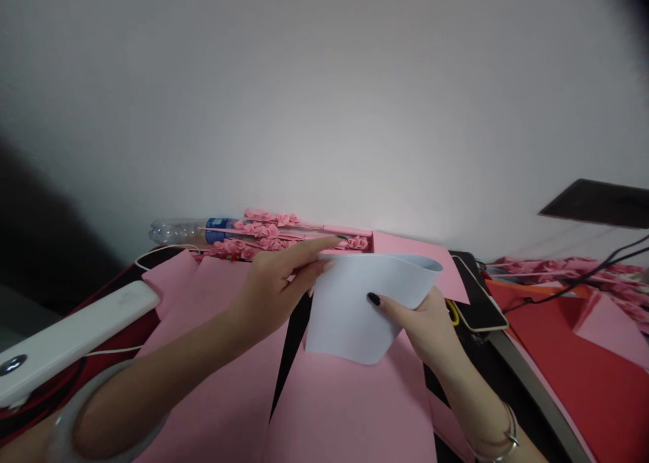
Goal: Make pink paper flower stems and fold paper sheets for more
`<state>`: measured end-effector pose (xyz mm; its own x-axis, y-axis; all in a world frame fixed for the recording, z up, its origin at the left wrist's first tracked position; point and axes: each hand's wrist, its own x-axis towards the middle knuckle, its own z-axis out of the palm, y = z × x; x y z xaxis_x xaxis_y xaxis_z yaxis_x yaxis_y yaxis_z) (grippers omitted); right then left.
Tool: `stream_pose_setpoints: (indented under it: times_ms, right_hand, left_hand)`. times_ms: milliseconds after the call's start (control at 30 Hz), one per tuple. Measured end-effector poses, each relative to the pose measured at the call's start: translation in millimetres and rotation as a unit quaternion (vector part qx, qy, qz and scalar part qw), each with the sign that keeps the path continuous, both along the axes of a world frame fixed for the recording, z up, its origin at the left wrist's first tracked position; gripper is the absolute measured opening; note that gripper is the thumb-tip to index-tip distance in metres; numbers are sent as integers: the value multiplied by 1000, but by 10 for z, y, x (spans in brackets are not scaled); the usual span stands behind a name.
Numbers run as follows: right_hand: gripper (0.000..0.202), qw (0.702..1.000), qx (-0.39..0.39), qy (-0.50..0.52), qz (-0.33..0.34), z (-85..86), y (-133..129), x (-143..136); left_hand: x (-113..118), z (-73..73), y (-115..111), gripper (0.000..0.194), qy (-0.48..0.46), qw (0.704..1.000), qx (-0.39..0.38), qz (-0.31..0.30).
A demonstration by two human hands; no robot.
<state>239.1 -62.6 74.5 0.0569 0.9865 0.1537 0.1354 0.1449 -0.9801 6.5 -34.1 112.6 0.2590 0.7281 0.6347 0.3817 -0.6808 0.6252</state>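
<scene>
A white sheet of paper [349, 307] is bent over on itself, with a rounded, uncreased loop at its right end. My left hand [284, 274] pinches the paper's upper left corner between thumb and fingers. On the right side, my right hand [423, 314] grips the sheet, its thumb flat on the front and its other fingers hidden behind. The paper is held up above a large pink sheet [349, 409]. More pink paper [223, 361] lies under my left forearm.
Pink paper flowers [258, 230] and a clear plastic bottle [177, 232] lie along the wall. A long white device [81, 328] with a cord is at left. A phone [479, 301], red paper [593, 348] and black cables [572, 287] are at right.
</scene>
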Motion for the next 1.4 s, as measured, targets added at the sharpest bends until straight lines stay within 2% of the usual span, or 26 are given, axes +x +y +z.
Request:
stream_pose_setpoints:
  times_ms: [67, 133, 300, 500, 767, 1033, 1400]
  right_hand:
    - [34, 1000, 0, 2, -6, -2, -1, 1]
    - [34, 1000, -1, 2, -12, 4, -5, -6]
    - [35, 1000, -5, -3, -26, 52, -29, -54]
    - [36, 999, 1, 2, -33, 58, -30, -77]
    - [35, 999, -2, -1, -37, 75, -34, -84]
    - [34, 999, -2, -8, -37, 70, -33, -81]
    - [33, 999, -7, -10, -37, 62, -64, -76]
  left_hand:
    - [-4, 15, 5, 33, 1, 1000, -13, -6]
    - [-7, 21, 10, 29, 5, 1000, -6, -14]
    - [-9, -12, 26, 22, -10, 999, 45, -8]
    - [-16, -28, 36, 25, 3, 994, 110, 7]
    - [2, 1, 25, 20, -14, 994, 105, 2]
    - [-7, -20, 44, 21, 21, 993, 117, 23]
    - [-12, 30, 34, 12, 41, 983, 176, -15]
